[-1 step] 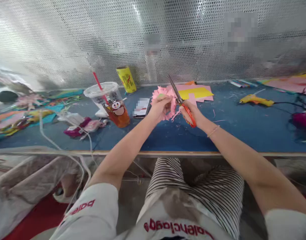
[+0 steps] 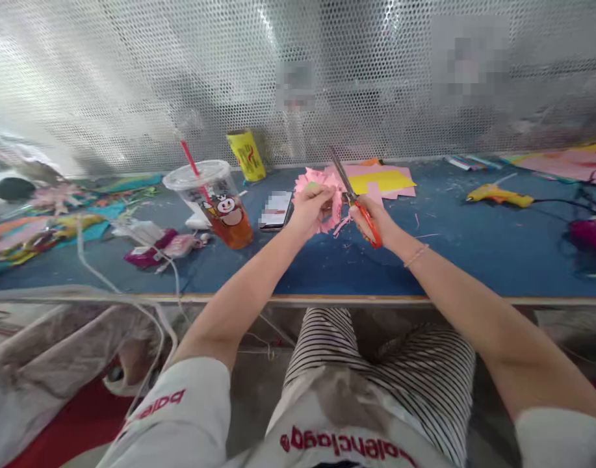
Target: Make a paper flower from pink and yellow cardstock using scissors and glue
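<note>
My left hand [image 2: 311,207] pinches a pink paper piece [image 2: 338,209] with jagged, fringed edges, which spreads out behind and around the fingers. Scissors [image 2: 345,177] with orange-red handles are gripped in my right hand [image 2: 372,220], just right of the paper. Their dark blades point up and away from me, beside the pink edge; whether they touch it I cannot tell. Thin pink paper strips [image 2: 344,225] lie between the hands. Behind the scissors, a yellow sheet [image 2: 383,181] rests on pink sheets [image 2: 405,192] on the blue table [image 2: 356,273].
Left of my hands are a phone [image 2: 277,209], a plastic cup of amber drink [image 2: 232,224] with a red straw, and a yellow can-shaped container [image 2: 247,156]. Farther left, a white cable [image 2: 95,270] hangs over the edge. On the right lies a yellow glue gun [image 2: 500,195] with a black cord.
</note>
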Tool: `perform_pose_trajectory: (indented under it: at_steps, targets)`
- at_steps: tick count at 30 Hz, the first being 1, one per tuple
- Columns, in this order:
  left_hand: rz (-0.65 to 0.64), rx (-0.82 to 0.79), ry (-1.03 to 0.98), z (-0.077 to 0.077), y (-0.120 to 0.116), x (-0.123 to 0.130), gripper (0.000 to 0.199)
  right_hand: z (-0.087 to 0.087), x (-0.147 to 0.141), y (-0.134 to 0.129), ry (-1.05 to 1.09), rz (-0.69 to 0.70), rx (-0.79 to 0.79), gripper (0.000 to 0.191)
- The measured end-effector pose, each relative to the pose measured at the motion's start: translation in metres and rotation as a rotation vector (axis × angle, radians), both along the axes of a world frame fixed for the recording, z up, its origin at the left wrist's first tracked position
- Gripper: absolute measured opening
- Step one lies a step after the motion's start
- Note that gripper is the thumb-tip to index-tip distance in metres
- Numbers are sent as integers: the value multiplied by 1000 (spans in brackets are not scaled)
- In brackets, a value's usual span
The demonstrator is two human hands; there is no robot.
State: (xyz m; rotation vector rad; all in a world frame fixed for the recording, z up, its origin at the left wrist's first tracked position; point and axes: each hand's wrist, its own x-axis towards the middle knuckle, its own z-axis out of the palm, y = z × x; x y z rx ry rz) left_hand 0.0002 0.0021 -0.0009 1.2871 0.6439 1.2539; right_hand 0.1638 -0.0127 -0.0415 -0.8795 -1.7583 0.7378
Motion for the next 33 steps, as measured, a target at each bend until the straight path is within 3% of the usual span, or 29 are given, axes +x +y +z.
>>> perform_pose_trajectory:
  at_steps: [6, 9, 13, 18, 21, 27, 33]
  targets:
    - [342, 309, 117, -3, 10, -4, 21, 12, 24, -3, -334, -230, 176, 36]
    - [396, 441, 154, -3, 11, -7, 6, 23, 40, -6, -513, -319, 366, 42]
    - [358, 502, 145, -2, 8, -10, 5, 33, 51, -8, -608, -398, 587, 47]
    - [309, 519, 128, -2, 4, -9, 5, 35, 53, -6, -592, -449, 673, 44]
    - [293, 511, 117, -1, 1, -7, 8, 35, 55, -5, -581, -453, 677, 43]
    - [200, 307, 101, -4, -1, -6, 12, 36, 58, -4, -555, -484, 586, 45]
    - [132, 330, 50, -11, 7, -6, 27, 36, 54, -7, -537, -423, 455, 44]
